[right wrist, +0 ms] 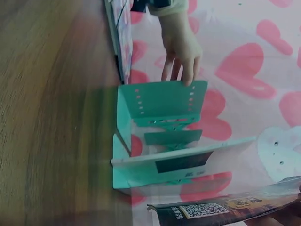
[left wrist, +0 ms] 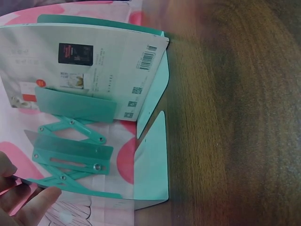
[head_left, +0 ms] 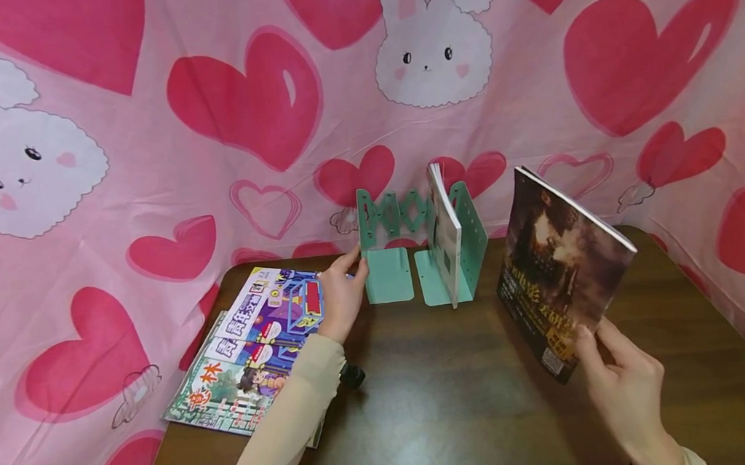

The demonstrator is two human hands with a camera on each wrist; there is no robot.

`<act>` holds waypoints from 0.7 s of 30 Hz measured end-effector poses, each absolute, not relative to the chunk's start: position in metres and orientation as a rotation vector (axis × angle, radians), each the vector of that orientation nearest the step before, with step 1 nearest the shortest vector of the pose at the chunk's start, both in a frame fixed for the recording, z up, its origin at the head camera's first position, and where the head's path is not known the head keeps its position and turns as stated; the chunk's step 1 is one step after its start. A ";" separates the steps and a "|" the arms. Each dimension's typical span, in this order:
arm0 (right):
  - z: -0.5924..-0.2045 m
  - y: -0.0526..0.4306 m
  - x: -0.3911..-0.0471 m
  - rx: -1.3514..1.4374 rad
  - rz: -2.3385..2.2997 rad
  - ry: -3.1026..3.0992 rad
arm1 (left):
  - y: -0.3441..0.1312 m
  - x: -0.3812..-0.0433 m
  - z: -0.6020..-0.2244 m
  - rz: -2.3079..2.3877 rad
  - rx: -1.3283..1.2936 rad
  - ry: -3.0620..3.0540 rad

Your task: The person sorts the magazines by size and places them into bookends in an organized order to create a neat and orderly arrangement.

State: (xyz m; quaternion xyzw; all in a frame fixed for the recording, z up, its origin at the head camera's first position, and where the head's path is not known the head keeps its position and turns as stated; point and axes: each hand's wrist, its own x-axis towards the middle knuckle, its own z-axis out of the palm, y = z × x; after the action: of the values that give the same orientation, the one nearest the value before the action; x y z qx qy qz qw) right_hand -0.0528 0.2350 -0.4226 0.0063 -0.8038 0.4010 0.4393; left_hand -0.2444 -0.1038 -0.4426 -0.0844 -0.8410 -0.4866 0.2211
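Note:
A mint-green expandable bookend stands at the back of the table, its two end plates joined by a scissor lattice. My left hand grips the upright left plate by its edge; the fingertips show there in the left wrist view. One thin white-covered book stands inside against the right plate, leaning slightly. My right hand holds a dark-covered book by its lower right corner, raised and tilted to the right of the bookend. Its lower end, with a QR code, shows in the right wrist view.
Several colourful magazines lie overlapped at the table's left side, partly under my left forearm. The brown wooden table has a pink heart-and-rabbit cloth hanging behind it.

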 end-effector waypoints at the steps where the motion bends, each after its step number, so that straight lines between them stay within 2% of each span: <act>1: -0.422 0.234 -0.051 0.019 1.002 -1.997 | -0.104 -0.244 -0.443 -1.341 -0.231 -2.323; 21: -0.418 0.211 -0.042 0.219 1.093 -1.883 | -0.102 -0.243 -0.441 -1.288 -0.238 -2.287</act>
State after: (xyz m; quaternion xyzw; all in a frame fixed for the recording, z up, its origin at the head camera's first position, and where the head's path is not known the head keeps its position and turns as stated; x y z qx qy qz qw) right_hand -0.0420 0.2114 -0.4175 0.0889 -0.7645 0.4439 0.4589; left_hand -0.2435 -0.1018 -0.4408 -0.0873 -0.8401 -0.4731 0.2505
